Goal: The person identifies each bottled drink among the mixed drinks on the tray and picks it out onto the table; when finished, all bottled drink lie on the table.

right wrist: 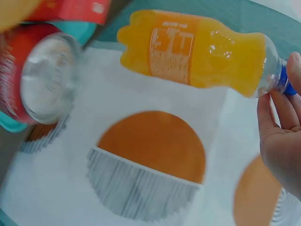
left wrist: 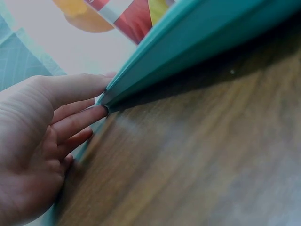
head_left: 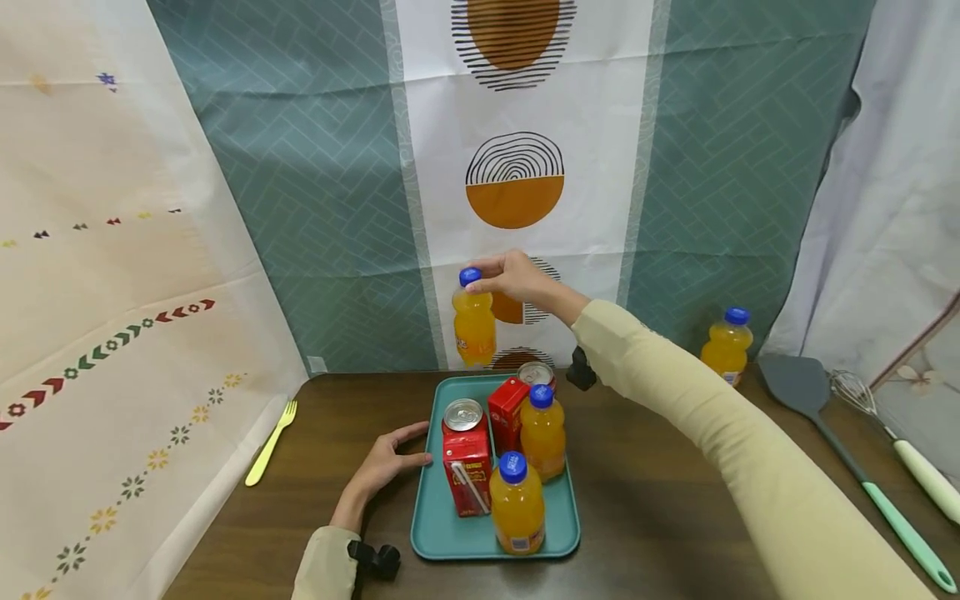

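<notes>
The right hand point(head_left: 512, 277) pinches a drink bottle point(head_left: 475, 327) by its cap point(head_left: 469, 276) while the left hand point(head_left: 384, 460), fingers extended, touches a teal tray point(head_left: 444, 537).

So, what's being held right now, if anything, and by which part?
The right hand holds a bottle of orange drink by its blue cap. The left hand touches the edge of the tray, its fingers extended.
</notes>
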{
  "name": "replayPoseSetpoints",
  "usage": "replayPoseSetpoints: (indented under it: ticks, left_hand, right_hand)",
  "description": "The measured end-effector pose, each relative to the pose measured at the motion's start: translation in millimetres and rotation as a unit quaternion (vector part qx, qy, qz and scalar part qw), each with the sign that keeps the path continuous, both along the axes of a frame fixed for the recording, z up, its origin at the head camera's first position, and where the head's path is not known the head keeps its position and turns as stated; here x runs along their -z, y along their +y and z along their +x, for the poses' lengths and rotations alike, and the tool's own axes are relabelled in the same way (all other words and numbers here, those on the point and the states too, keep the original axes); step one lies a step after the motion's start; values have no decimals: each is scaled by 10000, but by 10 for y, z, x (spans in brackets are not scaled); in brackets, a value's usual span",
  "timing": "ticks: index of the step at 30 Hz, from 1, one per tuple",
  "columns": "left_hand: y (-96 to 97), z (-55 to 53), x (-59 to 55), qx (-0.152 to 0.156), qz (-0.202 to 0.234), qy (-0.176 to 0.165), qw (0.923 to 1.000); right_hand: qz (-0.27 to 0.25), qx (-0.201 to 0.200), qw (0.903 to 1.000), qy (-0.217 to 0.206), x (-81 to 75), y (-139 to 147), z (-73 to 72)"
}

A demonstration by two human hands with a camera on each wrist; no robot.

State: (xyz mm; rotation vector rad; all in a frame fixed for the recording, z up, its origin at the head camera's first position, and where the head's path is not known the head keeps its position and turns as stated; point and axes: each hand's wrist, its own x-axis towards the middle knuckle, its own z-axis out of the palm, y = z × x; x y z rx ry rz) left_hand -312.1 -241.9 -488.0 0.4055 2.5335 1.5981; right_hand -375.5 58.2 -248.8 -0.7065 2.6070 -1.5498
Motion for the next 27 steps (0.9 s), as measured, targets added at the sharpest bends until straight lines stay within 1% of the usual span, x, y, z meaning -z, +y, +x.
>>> replayPoseSetpoints:
  ticks: [3, 6, 11, 15, 16, 20, 27]
  left_hand:
    - [20, -20, 13, 72, -41, 5, 10000]
    - [30, -31, 22, 87, -77, -6, 9999]
    - [11, -18, 4, -12, -174, -37, 9998]
    - [-21, -15, -18, -13, -186, -28, 9998]
    - [-27, -17, -20, 11, -183, -21, 9998]
    - [-39, -17, -16, 39, -176, -24, 9998]
    - [-19, -30, 16, -25, -181, -43, 9998]
  right_hand:
    - [-198, 235, 9995, 93, -149, 88, 18]
    - [-333, 398, 9984, 210, -267, 188, 40]
    - [-555, 763, 9954, 134, -376, 362, 66]
    - [-696, 1071, 9918, 82, -396, 535, 79]
    - [-699, 1203, 9902, 67, -395, 584, 83]
    - [-720, 1550, 9853, 7, -352, 812, 116]
    - [-479, 2064, 9773, -88, -263, 1213, 231]
